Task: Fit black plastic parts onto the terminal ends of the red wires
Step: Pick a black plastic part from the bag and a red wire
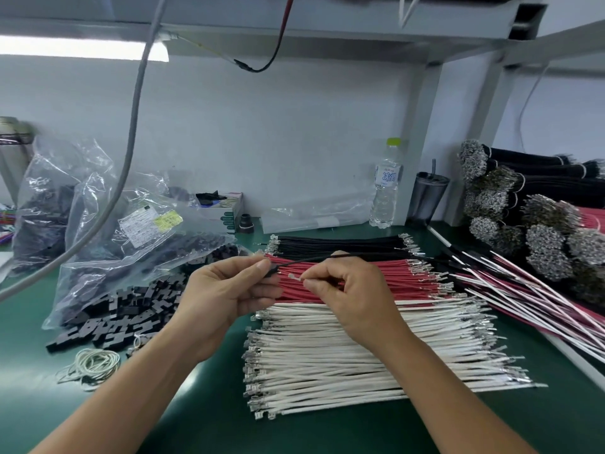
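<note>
While the left hand [229, 290] pinches one black wire [327, 258], the right hand [353, 296] pinches one terminal [292, 276].

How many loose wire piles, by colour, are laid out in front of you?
3: black wires farthest, red wires in the middle under the hands, white wires nearest. Bundled stock stacked at right not counted.

We see a desk [203, 417] topped with a dark green mat, and we take it as our landmark. Behind its far edge rises a plain pale grey wall [262, 132]. Above the desk runs a grey metal shelf [327, 24], carried by a grey upright post [422, 142] that meets the desk at its far right. A long white strip light [82, 49] glows under the shelf, above the desk's left side.
</note>
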### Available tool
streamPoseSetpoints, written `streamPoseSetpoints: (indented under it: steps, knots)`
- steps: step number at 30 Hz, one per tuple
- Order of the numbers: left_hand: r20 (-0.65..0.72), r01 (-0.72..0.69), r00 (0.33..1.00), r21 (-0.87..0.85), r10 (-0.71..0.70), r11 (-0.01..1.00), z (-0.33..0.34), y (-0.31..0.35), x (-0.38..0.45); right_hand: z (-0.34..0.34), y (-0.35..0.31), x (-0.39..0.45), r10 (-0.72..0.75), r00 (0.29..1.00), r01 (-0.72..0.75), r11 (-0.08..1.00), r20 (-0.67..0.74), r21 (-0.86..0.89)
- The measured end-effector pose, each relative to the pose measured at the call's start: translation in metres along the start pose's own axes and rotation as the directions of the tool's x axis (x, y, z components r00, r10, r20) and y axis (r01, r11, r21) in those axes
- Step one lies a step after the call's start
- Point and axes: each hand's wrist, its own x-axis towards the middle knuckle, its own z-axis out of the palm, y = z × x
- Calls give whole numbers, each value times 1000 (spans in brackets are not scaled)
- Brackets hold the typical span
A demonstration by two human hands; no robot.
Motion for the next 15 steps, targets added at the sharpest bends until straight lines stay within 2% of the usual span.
streamPoseSetpoints:
  steps: [3, 15]
  knots:
    - [37, 16, 999, 20, -17, 1000, 3, 0, -2, 2, -2, 0, -1, 999, 3, 999, -39, 52]
    - [102, 47, 994, 6, -47, 999, 2, 1, -3, 6, -8, -3, -21, 996, 24, 999, -88, 23]
